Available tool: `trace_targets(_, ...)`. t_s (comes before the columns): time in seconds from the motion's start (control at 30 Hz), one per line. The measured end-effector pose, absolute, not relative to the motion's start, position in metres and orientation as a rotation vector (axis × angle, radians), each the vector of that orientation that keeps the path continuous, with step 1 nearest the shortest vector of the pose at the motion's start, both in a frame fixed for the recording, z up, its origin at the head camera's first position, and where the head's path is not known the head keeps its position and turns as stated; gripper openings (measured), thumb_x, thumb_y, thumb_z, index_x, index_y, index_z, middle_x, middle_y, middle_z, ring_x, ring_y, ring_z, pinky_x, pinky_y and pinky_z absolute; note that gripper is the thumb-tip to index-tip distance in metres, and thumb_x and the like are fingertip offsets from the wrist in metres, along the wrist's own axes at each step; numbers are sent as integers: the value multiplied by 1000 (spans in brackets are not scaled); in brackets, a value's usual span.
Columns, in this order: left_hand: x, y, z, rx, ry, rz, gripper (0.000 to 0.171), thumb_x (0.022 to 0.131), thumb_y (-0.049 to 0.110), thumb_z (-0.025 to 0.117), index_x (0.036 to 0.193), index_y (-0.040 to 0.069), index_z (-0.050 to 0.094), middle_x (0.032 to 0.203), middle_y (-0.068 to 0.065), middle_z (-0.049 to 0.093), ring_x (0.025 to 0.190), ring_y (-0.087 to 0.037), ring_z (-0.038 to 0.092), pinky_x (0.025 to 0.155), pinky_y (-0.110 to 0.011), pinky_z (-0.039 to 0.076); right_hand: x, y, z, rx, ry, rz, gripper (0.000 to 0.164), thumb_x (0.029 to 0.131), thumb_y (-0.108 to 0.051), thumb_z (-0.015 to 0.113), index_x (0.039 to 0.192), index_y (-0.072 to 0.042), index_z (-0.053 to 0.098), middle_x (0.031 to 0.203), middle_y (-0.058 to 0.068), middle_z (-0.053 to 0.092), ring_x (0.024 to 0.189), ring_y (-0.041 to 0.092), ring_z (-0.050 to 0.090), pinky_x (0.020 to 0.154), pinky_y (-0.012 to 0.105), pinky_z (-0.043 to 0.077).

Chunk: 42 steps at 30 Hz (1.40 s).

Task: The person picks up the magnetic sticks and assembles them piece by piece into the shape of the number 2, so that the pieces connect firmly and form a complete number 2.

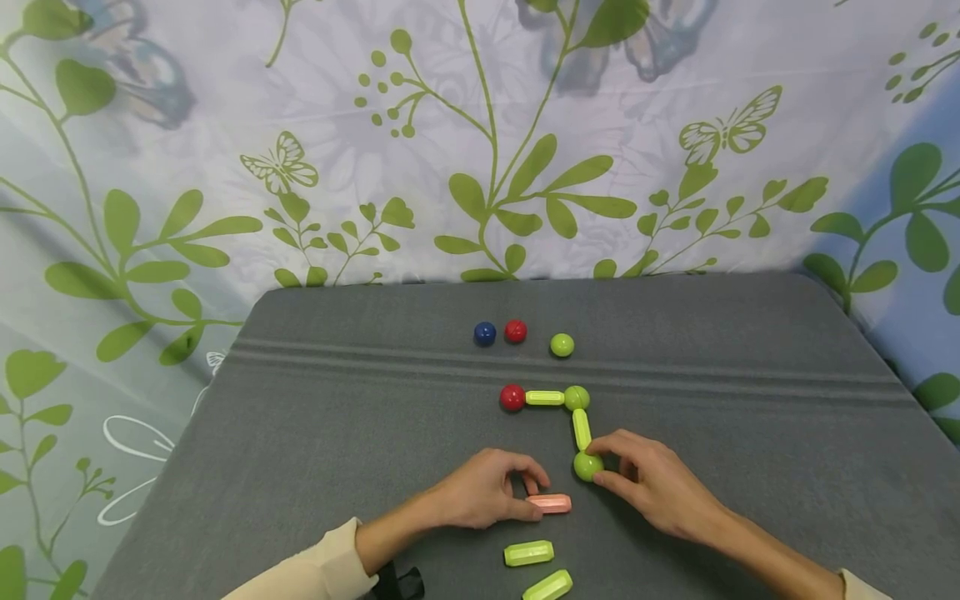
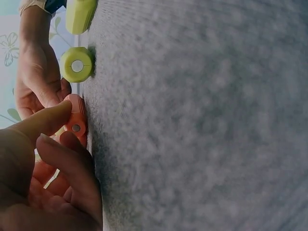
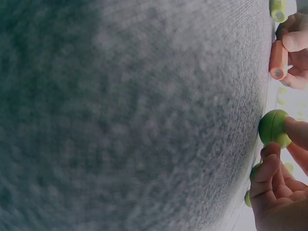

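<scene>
My left hand [image 1: 491,489] pinches an orange-pink rod [image 1: 553,503] between thumb and fingers, low over the grey table; in the left wrist view a round metal disc shows on the rod's end. Farther right, my right hand [image 1: 660,483] holds a green ball [image 1: 587,466] between thumb and fingertips. That ball sits at the near end of a green rod [image 1: 582,430]. The rod's far end meets another green ball [image 1: 577,398], from which a second green rod [image 1: 545,398] runs left to a red ball [image 1: 513,397].
Two loose green rods, one [image 1: 528,553] behind the other [image 1: 548,586], lie near the front edge. Toward the back are a blue ball [image 1: 485,334], a red ball [image 1: 516,331] and a green ball [image 1: 562,345]. A patterned curtain [image 1: 337,125] hangs behind the table [image 1: 337,417].
</scene>
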State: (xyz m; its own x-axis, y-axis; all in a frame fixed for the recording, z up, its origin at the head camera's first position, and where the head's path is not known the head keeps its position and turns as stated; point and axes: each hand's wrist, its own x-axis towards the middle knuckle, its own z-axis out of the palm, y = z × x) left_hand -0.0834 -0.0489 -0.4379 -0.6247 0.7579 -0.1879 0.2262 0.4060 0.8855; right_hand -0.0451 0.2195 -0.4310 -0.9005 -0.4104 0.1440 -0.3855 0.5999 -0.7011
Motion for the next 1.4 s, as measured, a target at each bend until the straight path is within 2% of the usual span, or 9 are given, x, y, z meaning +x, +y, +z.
trace_targets(0.47,-82,-48,-438,805,2068,1229,15,87,12,77,101,11,72,82,14,62,44,0,42,44,-16,34,-44,222,-433,-686,2787,-1221,27,88,-16,76,113,-18,68,96,-12,62,64,-1,49,54,23,43)
trace_targets(0.77,-84,-49,-437,752,2146,1262,7,88,15,76,94,11,76,65,11,60,41,-1,42,42,-17,35,-43,222,-433,-699,2789,-1208,27,88,-15,75,114,-18,67,97,-12,62,66,-1,49,56,23,43)
trace_targets(1.0,-90,-47,-432,699,2146,1291,7,89,15,75,96,12,76,61,3,61,41,-5,44,40,-19,36,-44,222,-433,-659,2782,-1207,26,88,-16,75,114,-18,68,96,-12,62,65,0,50,55,23,43)
trace_targets(1.4,-104,-37,-430,805,2220,1247,9,89,12,75,98,10,76,62,5,60,41,-3,44,42,-19,38,-44,221,-434,-671,2775,-1224,28,88,-15,76,114,-18,68,93,-14,60,64,0,49,54,23,43)
